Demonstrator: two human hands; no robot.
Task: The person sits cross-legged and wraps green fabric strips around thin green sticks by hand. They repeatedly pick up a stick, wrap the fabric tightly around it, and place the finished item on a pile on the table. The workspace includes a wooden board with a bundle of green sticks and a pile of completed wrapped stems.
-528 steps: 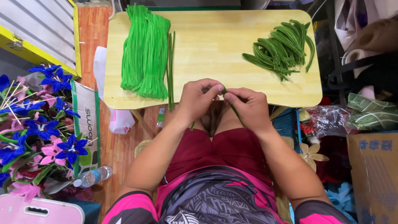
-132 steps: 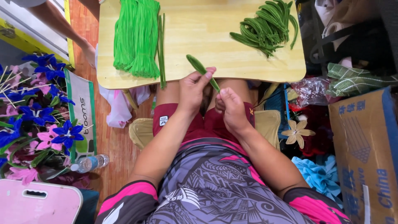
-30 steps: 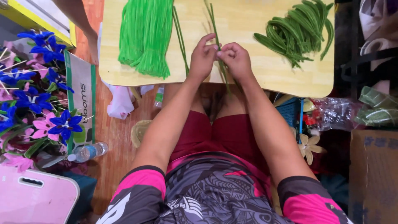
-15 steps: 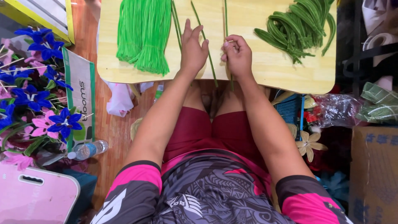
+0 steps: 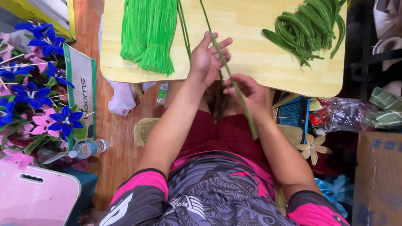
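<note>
Wooden flooring shows around a pale wooden board (image 5: 251, 62) that sits at the far side of the scene, just past the seated person's knees; across its near edge runs a long green stem (image 5: 228, 69), slanting from the far edge of the board down over the lap in dark red shorts; the left hand (image 5: 207, 58) lies at the board's near edge with its fingers stretched out and slightly spread, the stem passing between them and touching them; the right hand (image 5: 247, 90), just nearer and to the right, is curled around the lower part of the stem, fingertips pinching it, though exactly which fingers close on it cannot be told; two more thin green stems (image 5: 183, 25) lie on the board just left of the left hand; farther left rests a thick bundle of bright green fuzzy wires (image 5: 148, 35), and on the far right of the board a heap of darker green wrapped pieces (image 5: 307, 31); at the left, on the floor, stand blue and pink artificial flowers (image 5: 37, 88), with a small plastic bottle (image 5: 88, 148) near them; a cardboard box (image 5: 379, 175) stands at the near right.
</note>
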